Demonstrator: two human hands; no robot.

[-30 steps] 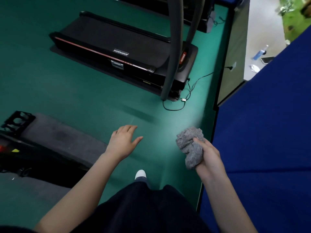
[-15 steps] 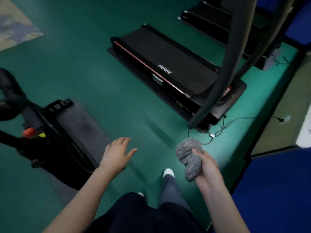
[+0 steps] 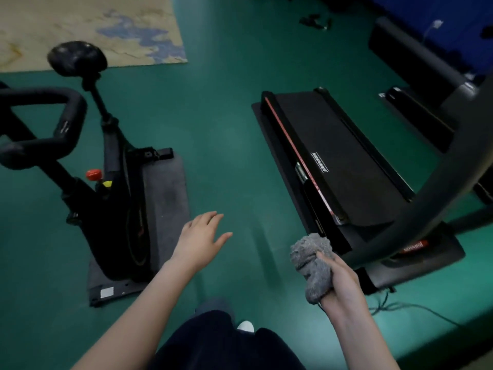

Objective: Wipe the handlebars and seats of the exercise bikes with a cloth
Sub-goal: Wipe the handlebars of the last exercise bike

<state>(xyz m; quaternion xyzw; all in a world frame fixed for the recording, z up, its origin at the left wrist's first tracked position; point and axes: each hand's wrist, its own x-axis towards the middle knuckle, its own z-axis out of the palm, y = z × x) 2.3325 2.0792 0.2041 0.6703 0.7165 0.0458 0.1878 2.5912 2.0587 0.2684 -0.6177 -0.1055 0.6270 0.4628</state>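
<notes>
Treadmill [image 3: 346,161] lies right of exercise bike [image 3: 117,209]. Bike's handlebars [image 3: 66,121] & seat [image 3: 77,58] untouched, so wiping prob. not begun. L hand [image 3: 200,239] spread, empty, near bike; R hand [image 3: 344,279] grips bunched grey cloth [image 3: 310,260], further right.

"JOHNSON" logo on the treadmill deck [image 3: 341,156]

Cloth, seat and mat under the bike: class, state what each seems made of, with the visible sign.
Cloth: grey, fuzzy nap, likely terry or microfibre. Seat: black with a faint sheen, probably vinyl or moulded plastic; blur leaves it open. Mat: dark grey, matt, scuffed, seemingly rubber or felt.
</notes>
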